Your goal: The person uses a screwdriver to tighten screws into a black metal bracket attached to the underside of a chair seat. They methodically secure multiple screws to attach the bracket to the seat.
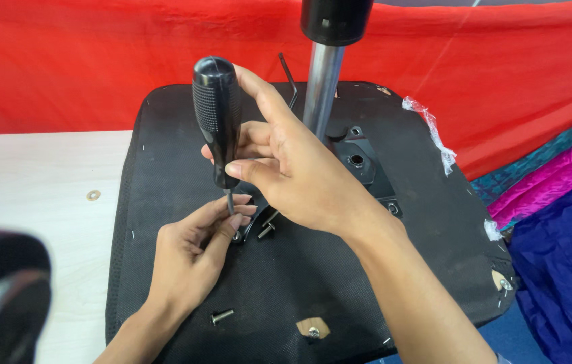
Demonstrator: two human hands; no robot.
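The right hand [293, 168] grips an upright black-handled screwdriver [217, 121] while the left hand [195, 253] pinches its shaft tip against the upturned chair seat [407, 269], a loose bolt [221, 315] lying nearer.

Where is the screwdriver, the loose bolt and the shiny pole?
screwdriver [217, 114], head view, on its black ribbed handle.
loose bolt [221, 315], head view, on its shaft, lying on the black seat.
shiny pole [322, 84], head view, on the metal tube's middle.

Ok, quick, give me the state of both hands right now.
Left hand: fingers pinched around the screwdriver tip, steadying it at a bolt.
Right hand: closed on the screwdriver's black handle, holding it upright.
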